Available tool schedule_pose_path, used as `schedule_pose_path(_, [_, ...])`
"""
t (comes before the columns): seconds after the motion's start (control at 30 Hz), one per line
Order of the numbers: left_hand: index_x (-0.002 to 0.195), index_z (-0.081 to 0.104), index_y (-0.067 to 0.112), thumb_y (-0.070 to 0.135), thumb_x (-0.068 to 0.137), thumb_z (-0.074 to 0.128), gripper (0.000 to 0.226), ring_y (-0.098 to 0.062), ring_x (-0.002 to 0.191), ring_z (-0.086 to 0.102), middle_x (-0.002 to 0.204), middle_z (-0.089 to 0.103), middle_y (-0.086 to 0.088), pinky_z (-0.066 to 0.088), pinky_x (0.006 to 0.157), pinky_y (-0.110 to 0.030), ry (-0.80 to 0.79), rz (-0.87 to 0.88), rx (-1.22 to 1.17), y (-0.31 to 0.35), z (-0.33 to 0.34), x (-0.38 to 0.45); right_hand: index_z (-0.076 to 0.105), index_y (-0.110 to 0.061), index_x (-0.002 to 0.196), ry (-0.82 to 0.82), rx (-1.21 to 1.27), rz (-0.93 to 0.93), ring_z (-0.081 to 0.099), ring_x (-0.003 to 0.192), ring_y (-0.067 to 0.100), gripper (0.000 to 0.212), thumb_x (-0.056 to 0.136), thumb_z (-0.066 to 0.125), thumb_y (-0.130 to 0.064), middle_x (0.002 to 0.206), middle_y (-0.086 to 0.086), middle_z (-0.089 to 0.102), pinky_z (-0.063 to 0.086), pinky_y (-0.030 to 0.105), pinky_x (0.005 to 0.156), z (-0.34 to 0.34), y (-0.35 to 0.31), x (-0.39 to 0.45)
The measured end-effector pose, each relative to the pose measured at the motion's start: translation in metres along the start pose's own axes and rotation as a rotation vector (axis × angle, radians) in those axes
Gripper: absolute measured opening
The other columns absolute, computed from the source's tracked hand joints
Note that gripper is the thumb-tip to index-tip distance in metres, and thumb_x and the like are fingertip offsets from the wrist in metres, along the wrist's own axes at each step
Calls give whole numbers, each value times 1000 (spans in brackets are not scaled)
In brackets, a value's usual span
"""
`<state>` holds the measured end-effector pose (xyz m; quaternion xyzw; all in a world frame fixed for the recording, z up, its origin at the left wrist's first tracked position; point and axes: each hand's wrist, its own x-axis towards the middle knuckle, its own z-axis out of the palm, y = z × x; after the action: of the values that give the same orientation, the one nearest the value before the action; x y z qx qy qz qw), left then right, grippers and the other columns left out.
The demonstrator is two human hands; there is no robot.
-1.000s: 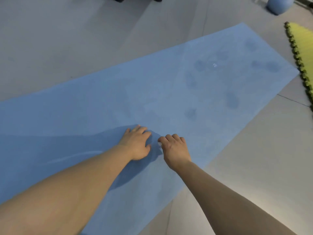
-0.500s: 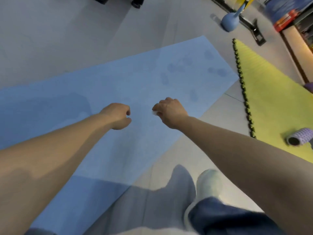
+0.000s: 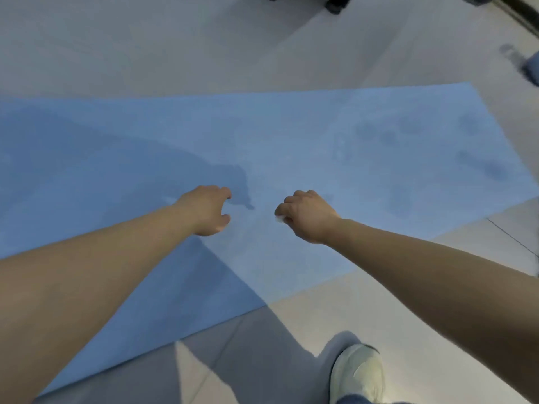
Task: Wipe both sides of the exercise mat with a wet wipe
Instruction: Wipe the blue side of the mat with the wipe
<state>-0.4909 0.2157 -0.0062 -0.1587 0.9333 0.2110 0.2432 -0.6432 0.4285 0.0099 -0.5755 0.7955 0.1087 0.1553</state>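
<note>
The blue exercise mat [image 3: 291,141] lies flat on the grey floor and runs across the whole view, with darker damp patches toward its right end. Both my arms reach out above its middle. My right hand [image 3: 306,215] is curled into a fist around a small white wet wipe [image 3: 279,218], of which only a bit shows under the fingers. My left hand [image 3: 208,209] hovers a short way to the left with loosely curled fingers and holds nothing. Neither hand touches the mat.
Grey floor tiles surround the mat. My light-coloured shoe [image 3: 357,374] stands on the floor just in front of the mat's near edge. Dark equipment feet [image 3: 335,4] sit at the top, and a blue object [image 3: 532,70] at the right edge.
Both hands have lifted off the mat, where they were pressed side by side, and moved apart. The view has risen and swung, so my shoe shows below.
</note>
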Motion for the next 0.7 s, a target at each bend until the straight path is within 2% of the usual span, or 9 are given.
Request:
schedule_pose_path(0.13, [161,1,24,43,96,58,89,-27,143,40,159,36,-4,36,114,-38,-4,-89,-59,14,7,10,60,-27,117,5,50,-78,52,102,22,26,96,45,-18,105,-5,61,29,30,77,29,37,36])
schedule_pose_path(0.23, [160,-9,27,44,97,57,93,-26,142,41,160,36,-4,36,114,-35,14,-164,-52,26,0,17,60,-22,116,79,80,-125,53,99,28,24,97,46,-20,104,0,61,32,34,78,48,59,60])
schedule_pose_path(0.37, [161,-4,24,46,98,54,88,-27,145,36,163,27,-6,35,115,-37,-53,-279,13,60,-1,25,60,-15,109,94,173,-133,54,97,33,20,91,52,-15,99,8,62,26,35,73,72,64,53])
schedule_pose_path(0.53, [161,9,21,47,99,49,78,-23,150,24,166,17,1,31,118,-40,-82,-265,79,100,-3,37,55,-17,117,55,148,-127,49,104,29,28,90,47,-11,108,3,59,32,37,83,75,64,41])
schedule_pose_path(0.7, [159,14,21,52,96,53,80,-23,151,20,165,18,-1,29,119,-41,-72,-240,169,78,-2,62,53,-17,114,20,77,-110,48,104,27,23,91,50,-15,107,3,58,30,35,81,72,66,51])
